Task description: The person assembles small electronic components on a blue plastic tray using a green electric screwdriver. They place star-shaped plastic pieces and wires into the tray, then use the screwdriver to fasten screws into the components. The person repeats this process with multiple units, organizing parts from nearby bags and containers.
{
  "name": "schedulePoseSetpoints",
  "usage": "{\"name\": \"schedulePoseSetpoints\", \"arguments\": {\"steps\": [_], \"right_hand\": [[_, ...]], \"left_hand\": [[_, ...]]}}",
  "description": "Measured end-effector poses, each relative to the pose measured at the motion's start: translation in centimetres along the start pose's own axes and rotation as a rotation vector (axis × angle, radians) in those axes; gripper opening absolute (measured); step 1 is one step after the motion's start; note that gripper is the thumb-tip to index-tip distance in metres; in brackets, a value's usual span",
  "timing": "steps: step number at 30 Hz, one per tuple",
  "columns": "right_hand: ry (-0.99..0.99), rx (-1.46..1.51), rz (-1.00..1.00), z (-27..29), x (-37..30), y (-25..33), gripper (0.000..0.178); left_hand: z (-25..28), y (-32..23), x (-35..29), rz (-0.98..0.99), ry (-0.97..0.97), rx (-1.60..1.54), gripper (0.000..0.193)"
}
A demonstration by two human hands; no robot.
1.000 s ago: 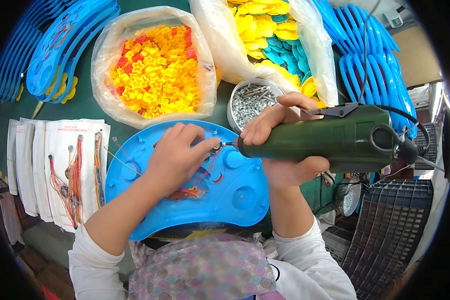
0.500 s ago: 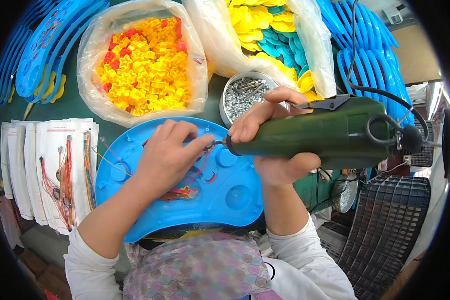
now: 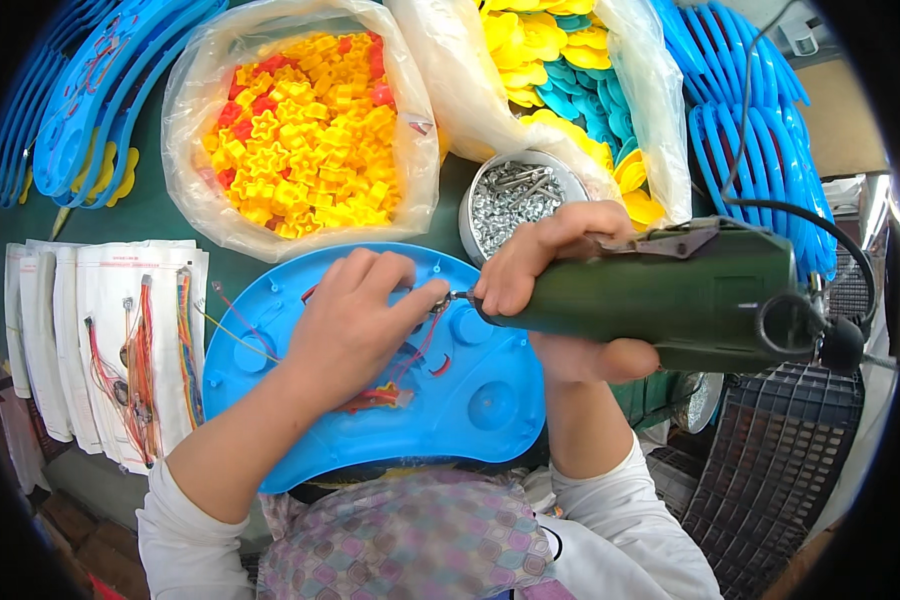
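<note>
A green electric screwdriver lies almost level in my right hand, whose fingers wrap around its front end. Its bit points left, at the fingertips of my left hand. Those fingers are bent and pinched together by the bit's tip, over a blue plastic shell lying hollow side up. A small dark metal piece shows at the fingertips; I cannot make out what it is. Thin red and yellow wires lie inside the shell, partly under my left hand.
Behind the shell stand a bag of yellow and red star-shaped pieces, a round tin of screws and a bag of yellow and teal parts. Wire bundles lie on white packets at left. Blue shells are stacked at right, above a black crate.
The whole view has shifted slightly, so things sit further right. The screwdriver's rear end has swung down toward me. Both hands keep their grip near the bit.
</note>
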State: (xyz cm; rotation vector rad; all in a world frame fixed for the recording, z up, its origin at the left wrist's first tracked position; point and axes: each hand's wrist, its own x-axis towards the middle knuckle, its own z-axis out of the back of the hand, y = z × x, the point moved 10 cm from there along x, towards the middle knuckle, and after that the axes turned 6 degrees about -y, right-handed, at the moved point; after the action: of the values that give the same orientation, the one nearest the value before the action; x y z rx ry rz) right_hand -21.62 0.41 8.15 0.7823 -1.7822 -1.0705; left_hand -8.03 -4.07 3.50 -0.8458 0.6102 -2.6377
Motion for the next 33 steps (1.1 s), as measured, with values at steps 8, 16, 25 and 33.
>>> {"name": "schedulePoseSetpoints", "arguments": {"steps": [8,16,25,33], "right_hand": [[-0.349,0.155,0.214,6.4,-2.4,4.8,0.11],[-0.579,-0.201,-0.083,17.6,-7.1,2.9,0.075],[-0.942,-0.643,0.202,20.6,-9.2,6.5,0.059],[0.162,-0.925,0.318,-5.9,-7.5,3.4,0.029]], "left_hand": [[0.3,0.8,-0.3,0.061,0.021,-0.13,0.036],[5.4,2.8,-2.0,0.337,0.364,-0.342,0.018],[7.8,1.4,-6.1,0.069,0.32,0.299,0.014],[8.7,3.5,-6.8,0.096,0.253,0.232,0.013]]}}
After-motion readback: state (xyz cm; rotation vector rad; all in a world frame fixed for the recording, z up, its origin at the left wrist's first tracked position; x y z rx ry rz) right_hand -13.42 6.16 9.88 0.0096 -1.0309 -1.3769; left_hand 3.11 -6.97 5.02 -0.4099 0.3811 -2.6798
